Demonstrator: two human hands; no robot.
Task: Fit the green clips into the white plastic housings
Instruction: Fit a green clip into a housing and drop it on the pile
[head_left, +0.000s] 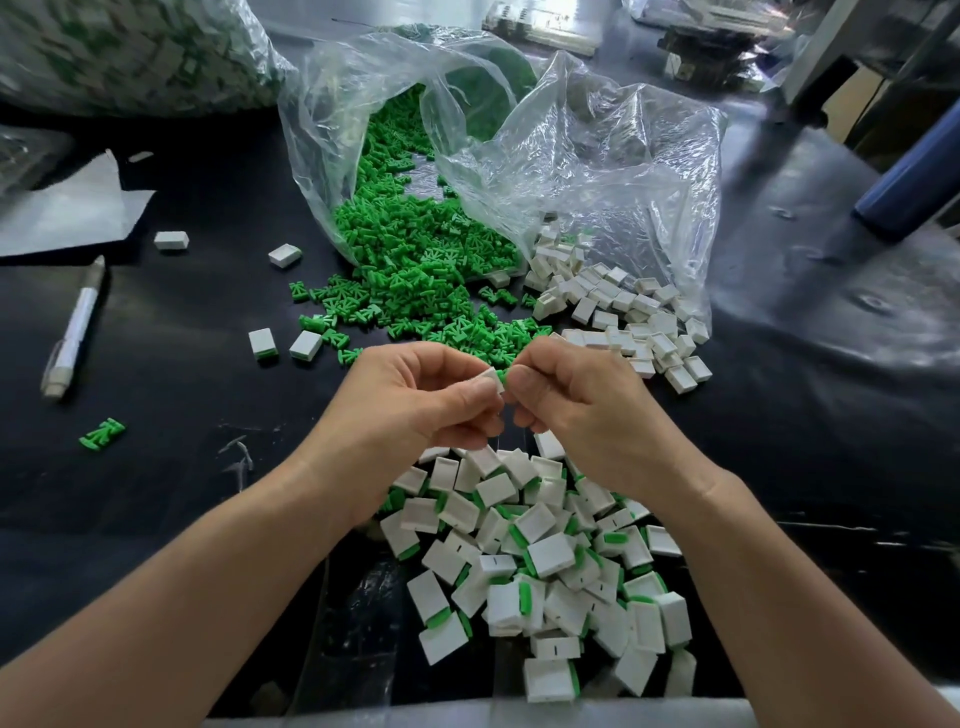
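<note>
My left hand (415, 400) pinches a white housing (492, 377) above the black table. My right hand (576, 400) meets it from the right and pinches a green clip (502, 375) at the housing's edge; most of the clip is hidden by my fingers. Loose green clips (415, 260) spill from a clear plastic bag (597, 156) behind my hands. Empty white housings (623, 312) lie at the bag's right mouth. A heap of housings with green clips fitted (545, 561) sits below my hands near the table's front edge.
A white pen (72, 332) and a stray green clip (102, 434) lie at the left. A few single housings (284, 255) are scattered left of the bag. A white sheet (67, 208) sits at far left, a full bag (130, 52) at the back left, a blue tube (914, 176) at right.
</note>
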